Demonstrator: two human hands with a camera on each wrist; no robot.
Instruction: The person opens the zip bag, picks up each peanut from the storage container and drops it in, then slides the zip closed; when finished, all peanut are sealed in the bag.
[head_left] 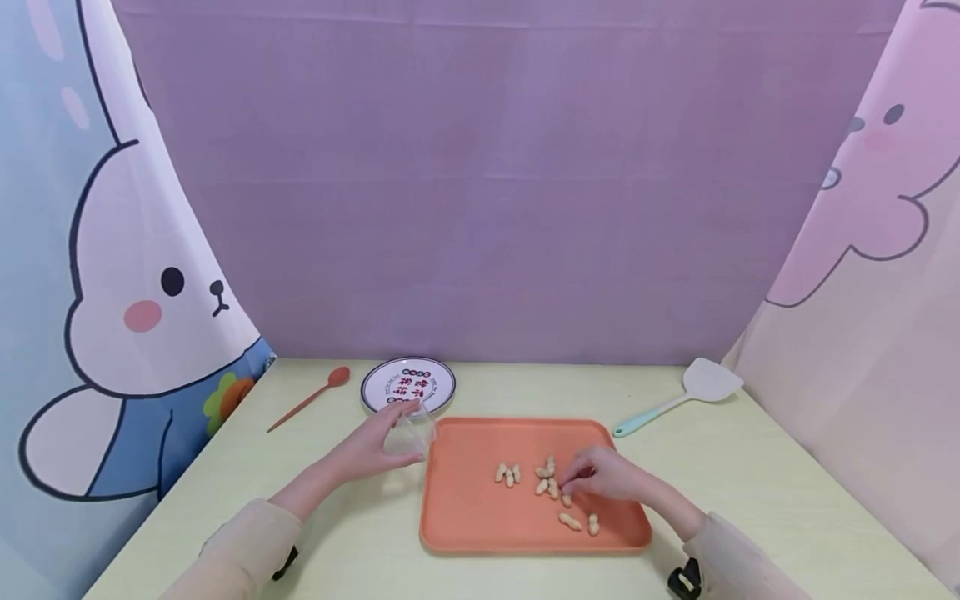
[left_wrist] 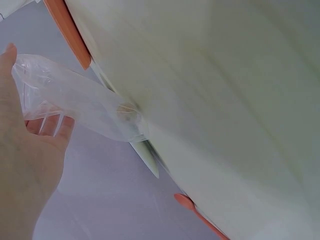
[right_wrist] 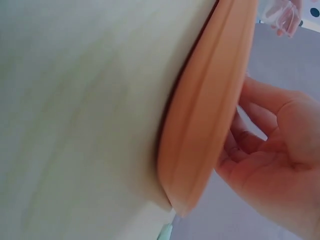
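Note:
My left hand [head_left: 378, 442] grips a clear plastic bag [head_left: 412, 433] by its mouth, just left of the orange tray [head_left: 465, 517]. In the left wrist view the bag [left_wrist: 85, 100] hangs with a peanut [left_wrist: 128, 112] at its bottom end. Over the right half of the tray, my right hand [head_left: 603, 473] has its thumb and fingers together at a peanut [head_left: 566, 501]. More peanuts [head_left: 508, 475] lie in loose groups on the tray. The right wrist view shows the fingers [right_wrist: 260, 97] curled behind the tray's rim, which hides their tips.
Behind the bag stands a white plate [head_left: 382, 387] with a dark rim and red lettering. A red spoon [head_left: 311, 396] lies at the back left, and a spatula [head_left: 697, 387] with a mint handle at the back right. A purple curtain [head_left: 480, 208] hangs behind the table.

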